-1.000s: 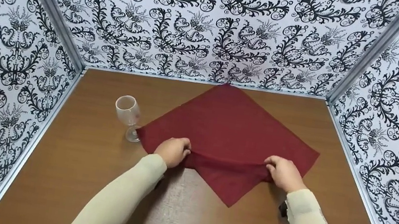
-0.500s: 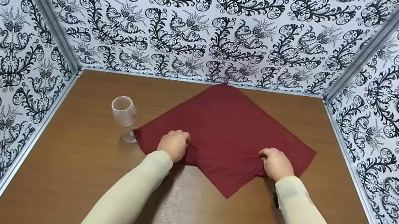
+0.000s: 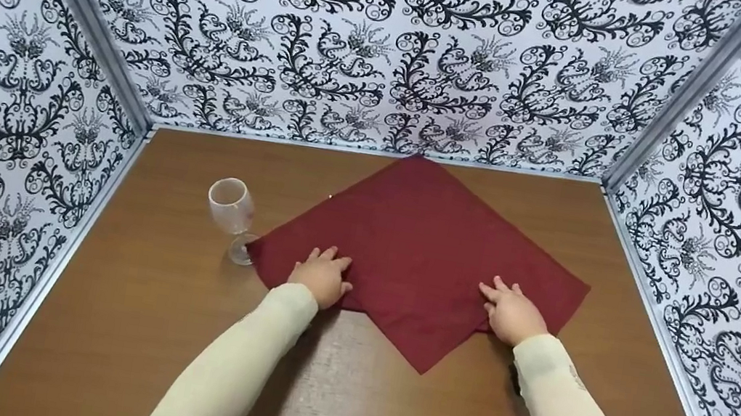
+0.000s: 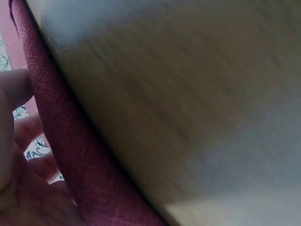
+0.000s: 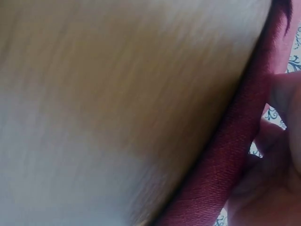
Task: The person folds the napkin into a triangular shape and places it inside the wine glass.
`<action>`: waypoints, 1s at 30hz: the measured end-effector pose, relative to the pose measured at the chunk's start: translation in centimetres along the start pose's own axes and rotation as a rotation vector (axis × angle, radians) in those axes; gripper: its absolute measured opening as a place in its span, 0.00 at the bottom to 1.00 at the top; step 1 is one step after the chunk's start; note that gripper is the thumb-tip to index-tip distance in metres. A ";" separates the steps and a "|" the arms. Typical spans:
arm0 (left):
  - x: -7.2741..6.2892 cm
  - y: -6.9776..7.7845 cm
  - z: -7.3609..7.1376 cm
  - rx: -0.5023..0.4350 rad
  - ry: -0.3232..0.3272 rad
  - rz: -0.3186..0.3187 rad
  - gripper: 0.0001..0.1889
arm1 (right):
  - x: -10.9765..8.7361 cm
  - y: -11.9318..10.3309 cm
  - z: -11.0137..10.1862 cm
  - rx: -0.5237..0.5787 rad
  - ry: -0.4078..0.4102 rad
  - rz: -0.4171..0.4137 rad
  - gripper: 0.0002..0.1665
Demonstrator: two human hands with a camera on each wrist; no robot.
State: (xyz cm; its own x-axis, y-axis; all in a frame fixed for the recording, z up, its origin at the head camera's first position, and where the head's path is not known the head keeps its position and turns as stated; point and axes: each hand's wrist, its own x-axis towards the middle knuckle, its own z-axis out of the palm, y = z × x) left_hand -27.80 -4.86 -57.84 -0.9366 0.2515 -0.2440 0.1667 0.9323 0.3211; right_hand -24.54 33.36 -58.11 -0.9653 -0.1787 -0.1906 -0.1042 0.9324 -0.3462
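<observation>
A dark red cloth napkin lies on the wooden table, its near edge folded up and one corner pointing toward me. On the left part of the cloth rests my left hand, fingers spread over the fabric. My right hand touches the right part the same way, fingers extended. Both wrist views show the folded cloth edge close beside the fingers, and neither hand grips it. Left of the napkin stands a clear stemmed wine glass, its foot touching or just under the napkin's left corner; I cannot tell which.
The brown wooden table extends around the napkin to a pale metal edge strip. Black-and-white patterned walls enclose the table at the back and both sides.
Both hands have moved slightly away from me with the folded cloth edge, laid it down and let go; their fingers are now spread. The near corner has shifted away from me too.
</observation>
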 end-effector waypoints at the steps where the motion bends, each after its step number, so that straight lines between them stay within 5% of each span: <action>1: -0.1 0.0 0.1 0.001 0.007 0.005 0.30 | -0.1 0.0 0.0 0.005 -0.009 0.004 0.29; 9: -1.3 -0.1 0.0 0.009 0.014 0.014 0.30 | -1.0 -0.6 -0.3 0.025 -0.043 0.024 0.29; 14: -1.8 0.5 -0.4 0.082 0.034 0.034 0.29 | -1.6 -1.3 -0.4 0.005 -0.025 -0.069 0.27; 19: -1.9 1.6 -0.2 0.161 0.085 0.278 0.24 | -2.5 -2.1 0.1 -0.033 -0.005 -0.237 0.25; 23: -2.1 2.2 0.3 0.190 -0.014 0.468 0.25 | -3.2 -2.7 0.1 -0.047 -0.036 -0.298 0.25; 30: -2.2 2.0 0.7 0.235 -0.079 0.488 0.25 | -3.6 -3.2 0.1 -0.045 -0.182 -0.296 0.35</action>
State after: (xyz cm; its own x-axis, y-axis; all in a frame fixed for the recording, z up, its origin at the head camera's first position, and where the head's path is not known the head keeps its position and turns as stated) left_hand -25.19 -3.37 -57.30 -0.7089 0.6798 -0.1882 0.6490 0.7331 0.2034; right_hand -20.69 30.95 -56.45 -0.8336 -0.4927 -0.2499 -0.3876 0.8440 -0.3707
